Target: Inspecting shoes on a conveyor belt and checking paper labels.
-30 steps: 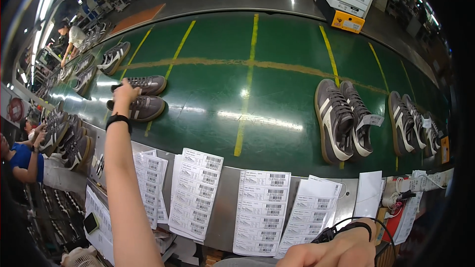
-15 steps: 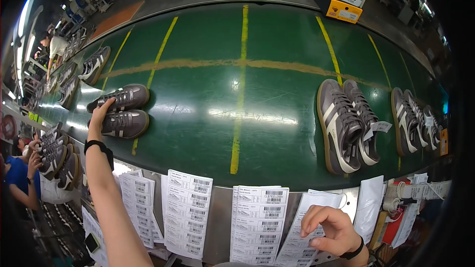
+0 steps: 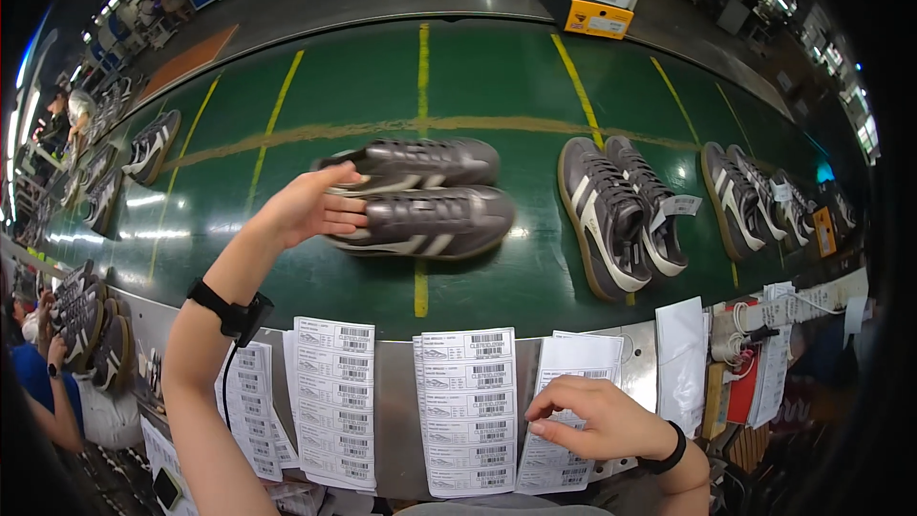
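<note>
My left hand [image 3: 310, 207] is at the heel end of a pair of dark grey sneakers [image 3: 439, 215] with pale stripes, lying side by side, toes to the right. Its thumb lies at the far shoe's opening and its fingers at the near shoe's, gripping the pair. Motion blurs the shoes somewhat. Near the front edge my right hand [image 3: 597, 418] hovers over a stack of white barcode label sheets [image 3: 564, 468], with thumb and forefinger apart and nothing between them. To its left hang more label sheets [image 3: 465, 411] and another set [image 3: 334, 401].
The green worktop [image 3: 506, 86] has yellow cross lines. Another sneaker pair [image 3: 611, 215], one with a tag, stands right, with more sneakers [image 3: 740, 201] beyond. Shoe boxes [image 3: 597, 17] are stacked behind. Far left, sneakers [image 3: 151, 145] line the worktop; a person's hand [image 3: 55, 354] is near other shoes.
My left hand and the sneaker pair have moved right along the green surface, onto the middle yellow line. My right hand's fingers have uncurled somewhat. The whole view has shifted a little.
</note>
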Available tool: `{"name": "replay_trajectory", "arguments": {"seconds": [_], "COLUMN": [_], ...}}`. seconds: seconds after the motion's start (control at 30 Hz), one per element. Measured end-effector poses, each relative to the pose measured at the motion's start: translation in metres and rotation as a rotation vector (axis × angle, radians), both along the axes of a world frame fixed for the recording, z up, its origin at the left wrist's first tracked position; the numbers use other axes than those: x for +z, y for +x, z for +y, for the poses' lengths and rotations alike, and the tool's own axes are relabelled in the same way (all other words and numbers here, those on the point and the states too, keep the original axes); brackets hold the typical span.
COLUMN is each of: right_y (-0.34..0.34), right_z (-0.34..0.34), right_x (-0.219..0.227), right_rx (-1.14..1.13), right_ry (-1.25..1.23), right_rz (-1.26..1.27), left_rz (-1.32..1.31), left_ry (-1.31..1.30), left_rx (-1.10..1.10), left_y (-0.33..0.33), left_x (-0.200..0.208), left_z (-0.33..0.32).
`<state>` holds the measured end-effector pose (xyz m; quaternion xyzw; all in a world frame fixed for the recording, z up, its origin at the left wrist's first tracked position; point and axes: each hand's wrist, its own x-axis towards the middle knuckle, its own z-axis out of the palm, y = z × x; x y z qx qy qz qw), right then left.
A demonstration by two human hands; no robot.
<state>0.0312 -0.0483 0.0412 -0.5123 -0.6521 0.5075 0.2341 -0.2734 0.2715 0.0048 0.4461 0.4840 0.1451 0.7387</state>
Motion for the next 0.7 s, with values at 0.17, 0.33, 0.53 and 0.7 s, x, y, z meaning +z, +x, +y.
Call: {"name": "replay_trajectory", "arguments": {"seconds": [0.17,0.33,0.53,0.7], "right_y": [0.010,0.015,-0.007,-0.045], "right_z": [-0.002,0.014,0.070,0.118], "right_x": [-0.001,-0.008,-0.001,-0.020], "right_rx": [-0.002,-0.095,-0.290,-0.362], "right_ry": [-0.007,0.032,0.286,0.632], "right_rz": [-0.102,-0.198,-0.120,-0.377], "left_rz": [0.682,0.677,0.077,0.074], "left_ry": [1.372,1.584,1.411,1.350], "left_rx": [-0.682,-0.802,-0.985,-1.030], "left_y": [0.002,0.004,0.037,0.070], "left_x": [-0.007,-0.010,0.038,0.048], "left_z": [-0.019,-0.024,-0.103,-0.121]}}
